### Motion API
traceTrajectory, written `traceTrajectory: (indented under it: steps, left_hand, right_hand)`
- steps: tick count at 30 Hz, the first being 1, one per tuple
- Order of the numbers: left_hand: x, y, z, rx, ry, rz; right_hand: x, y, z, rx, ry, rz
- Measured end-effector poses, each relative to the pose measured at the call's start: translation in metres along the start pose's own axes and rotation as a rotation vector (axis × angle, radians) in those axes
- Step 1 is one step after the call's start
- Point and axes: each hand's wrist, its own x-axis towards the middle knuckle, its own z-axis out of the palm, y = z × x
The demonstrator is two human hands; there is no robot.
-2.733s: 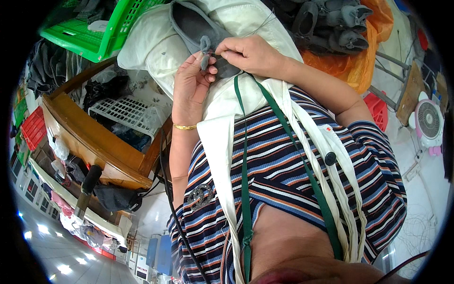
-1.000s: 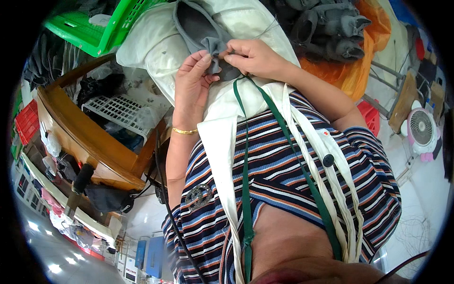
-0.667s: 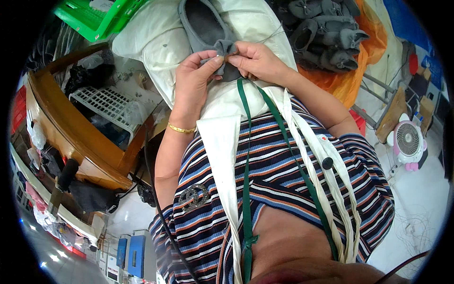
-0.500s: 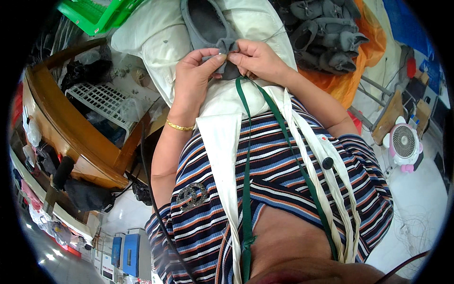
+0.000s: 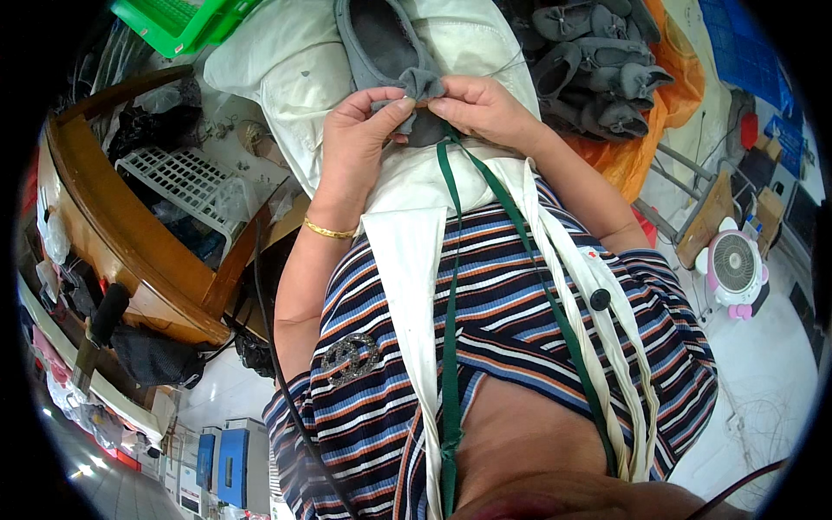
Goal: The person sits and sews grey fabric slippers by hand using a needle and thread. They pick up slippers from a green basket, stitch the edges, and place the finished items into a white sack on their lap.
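A grey slip-on shoe lies on the white cloth over my lap, its opening pointing away from me. At its toe sits a grey fabric bow. My left hand pinches the bow's left side between thumb and forefinger. From the right, my right hand is closed with its fingertips at the bow's lower right edge; any needle or thread between the fingers is too small to make out. A green ribbon hangs from my neck, and its looped end reaches down below the right hand.
On orange cloth at the right lies a pile of grey shoes with bows. A green plastic basket is at the far left, above a curved wooden table and a white rack. A small fan stands on the right.
My right hand has shifted slightly right, away from the left hand, so more of the bow shows between them. The left hand keeps its pinch.
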Motion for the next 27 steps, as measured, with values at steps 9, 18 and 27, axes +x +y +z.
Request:
traceTrajectory:
  steps: [9, 18, 27]
  left_hand:
    - [0.003, 0.006, 0.000, 0.072, -0.008, -0.037]
    - [-0.007, 0.021, 0.009, 0.250, -0.024, -0.041]
    - [-0.003, 0.016, 0.012, 0.237, -0.105, 0.029]
  right_hand:
    - [0.006, -0.013, 0.014, -0.021, 0.102, 0.126]
    - [0.010, -0.022, 0.026, -0.323, 0.435, -0.157]
    - [0.007, -0.059, 0.029, -0.078, 0.220, 0.075]
